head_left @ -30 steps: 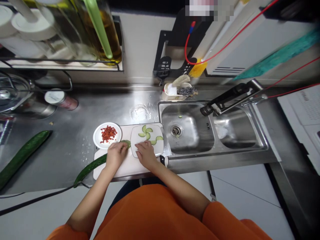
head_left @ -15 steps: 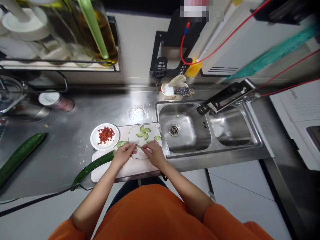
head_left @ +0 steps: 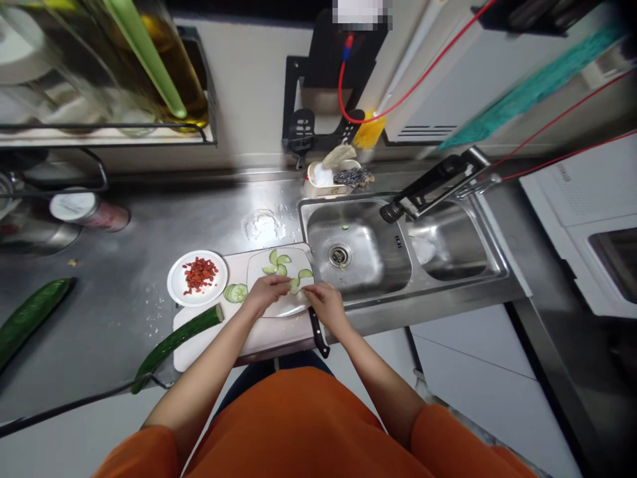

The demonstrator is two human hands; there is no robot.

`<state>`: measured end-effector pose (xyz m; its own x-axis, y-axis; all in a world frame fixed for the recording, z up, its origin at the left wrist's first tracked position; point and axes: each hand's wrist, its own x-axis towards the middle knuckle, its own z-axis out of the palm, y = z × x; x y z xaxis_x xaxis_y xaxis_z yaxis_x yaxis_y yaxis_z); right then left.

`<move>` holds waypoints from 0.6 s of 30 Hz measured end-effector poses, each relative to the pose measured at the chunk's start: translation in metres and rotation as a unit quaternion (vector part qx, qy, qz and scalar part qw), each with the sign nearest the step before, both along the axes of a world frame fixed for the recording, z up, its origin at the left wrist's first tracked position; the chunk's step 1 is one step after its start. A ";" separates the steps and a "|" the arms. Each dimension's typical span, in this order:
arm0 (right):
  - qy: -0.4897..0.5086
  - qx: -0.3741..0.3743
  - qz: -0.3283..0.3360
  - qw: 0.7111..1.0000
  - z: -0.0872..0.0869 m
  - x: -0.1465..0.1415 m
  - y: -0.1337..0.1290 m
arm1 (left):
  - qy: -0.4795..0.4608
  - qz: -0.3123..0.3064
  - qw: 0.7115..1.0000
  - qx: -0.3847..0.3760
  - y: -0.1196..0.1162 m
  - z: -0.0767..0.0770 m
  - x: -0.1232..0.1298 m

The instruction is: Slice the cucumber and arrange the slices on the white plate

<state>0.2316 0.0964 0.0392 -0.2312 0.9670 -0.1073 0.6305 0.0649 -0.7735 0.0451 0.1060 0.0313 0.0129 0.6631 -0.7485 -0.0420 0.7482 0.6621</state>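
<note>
My left hand [head_left: 269, 294] is closed in a pinch at a thin cucumber slice [head_left: 294, 284] low over the right part of a white square plate [head_left: 279, 308]. Just right of it, my right hand [head_left: 326, 307] is also pinched, with a pale bit of cucumber slice at its fingertips, partly hidden. On the plate, several half-round cucumber slices [head_left: 283, 259] form a fan, and another slice [head_left: 305, 273] sits near the right edge. The plate rests on a pale cutting board [head_left: 209, 345]. A small stack of round cucumber slices [head_left: 235, 293] lies left of the plate.
A cut cucumber [head_left: 182, 338] lies across the board's left side, near a dish of chopped red pieces [head_left: 200, 275]. A black-handled knife [head_left: 319, 335] lies at the board's right edge. The sink [head_left: 368, 265] is at right, and a whole cucumber [head_left: 32, 318] is far left.
Both hands have shifted right over the plate, and the gap between them has widened. The knife handle and the round slices now show more. The whole view has shifted slightly.
</note>
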 end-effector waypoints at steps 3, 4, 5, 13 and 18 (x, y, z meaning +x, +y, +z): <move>-0.023 -0.060 -0.071 0.995 -0.009 -0.002 0.007 | 0.109 -0.052 0.990 0.068 0.013 -0.002 0.004; -0.029 -0.077 -0.089 0.993 -0.011 -0.004 0.009 | 0.152 -0.070 0.982 0.088 0.017 -0.003 0.005; -0.036 -0.088 -0.103 0.990 -0.013 -0.006 0.011 | 0.190 -0.087 0.972 0.104 0.021 -0.003 0.006; -0.136 -0.101 -0.107 0.980 -0.009 -0.018 0.018 | 0.303 -0.165 0.928 0.144 0.033 -0.004 0.012; -0.188 -0.103 -0.091 0.972 -0.008 -0.019 0.018 | 0.328 -0.187 0.915 0.144 0.033 -0.006 0.013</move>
<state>0.2124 0.1141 0.0313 0.0357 0.9371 -0.3471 0.8580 -0.2069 -0.4702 0.0582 0.1393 0.0256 -0.1101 0.8746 -0.4721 0.6589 0.4198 0.6241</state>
